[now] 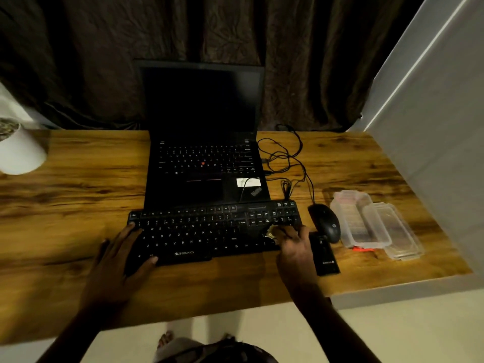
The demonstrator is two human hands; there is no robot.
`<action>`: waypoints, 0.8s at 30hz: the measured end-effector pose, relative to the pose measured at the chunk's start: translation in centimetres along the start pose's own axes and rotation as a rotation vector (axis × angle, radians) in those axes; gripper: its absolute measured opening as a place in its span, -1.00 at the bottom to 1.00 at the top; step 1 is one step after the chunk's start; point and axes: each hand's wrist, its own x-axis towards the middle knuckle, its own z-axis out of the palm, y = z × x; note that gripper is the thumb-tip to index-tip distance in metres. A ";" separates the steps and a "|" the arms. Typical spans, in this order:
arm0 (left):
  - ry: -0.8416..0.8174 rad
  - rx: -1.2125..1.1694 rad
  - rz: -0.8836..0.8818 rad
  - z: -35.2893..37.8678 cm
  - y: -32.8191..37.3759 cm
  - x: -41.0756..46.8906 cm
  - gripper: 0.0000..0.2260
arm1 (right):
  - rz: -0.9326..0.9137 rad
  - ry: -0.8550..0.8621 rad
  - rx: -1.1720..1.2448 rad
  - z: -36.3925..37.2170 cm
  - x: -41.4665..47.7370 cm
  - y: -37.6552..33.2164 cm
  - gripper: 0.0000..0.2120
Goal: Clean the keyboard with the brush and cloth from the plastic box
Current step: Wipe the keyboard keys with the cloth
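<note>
The keyboard [204, 229] lies near the front of the worktop [78, 205], its long axis running left to right, just in front of the open laptop [207, 163]. The left grip [123, 254] rests flat on the keyboard's left end, fingers spread and thumb at the front edge, apparently to steady it. The right grip [293, 242] sits on the right end, fingers bent down onto a small pale wad that I take for the cloth [271, 233], though it is blurred. Most of the keys lie to the left of the cloth, so the wipe probably has to run leftward along the long axis towards the left grip. The box [358, 218] stands open past the mouse [327, 224], nearer the right grip. I cannot pick out the brush.
</note>
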 end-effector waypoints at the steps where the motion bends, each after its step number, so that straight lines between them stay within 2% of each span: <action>1: 0.002 -0.004 0.000 0.0 0.0 0.0 -0.23 | 0.007 0.012 -0.004 -0.1 0.1 0.4 -0.50; 5: 0.019 0.000 -0.006 -0.1 0.3 0.0 -0.25 | 0.116 -0.015 -0.087 0.6 0.0 3.4 -0.51; 8: 0.007 0.004 -0.017 0.0 0.1 -0.1 -0.25 | 0.175 -0.023 -0.133 1.1 -0.2 3.8 -0.61; 14: -0.002 -0.006 -0.015 -0.1 0.2 -0.1 -0.27 | 0.023 0.043 -0.029 0.9 -0.4 0.7 -0.52; 18: -0.004 -0.008 -0.026 -0.2 0.2 0.0 -0.26 | 0.121 0.047 -0.058 0.6 0.0 3.0 -0.71; 20: 0.004 -0.004 -0.017 -0.2 0.2 0.0 -0.25 | 0.206 0.053 -0.048 0.0 0.3 3.5 -0.73; 24: 0.018 -0.019 -0.031 -0.3 0.5 -0.2 -0.28 | 0.109 0.049 -0.072 -0.2 0.7 1.8 -0.75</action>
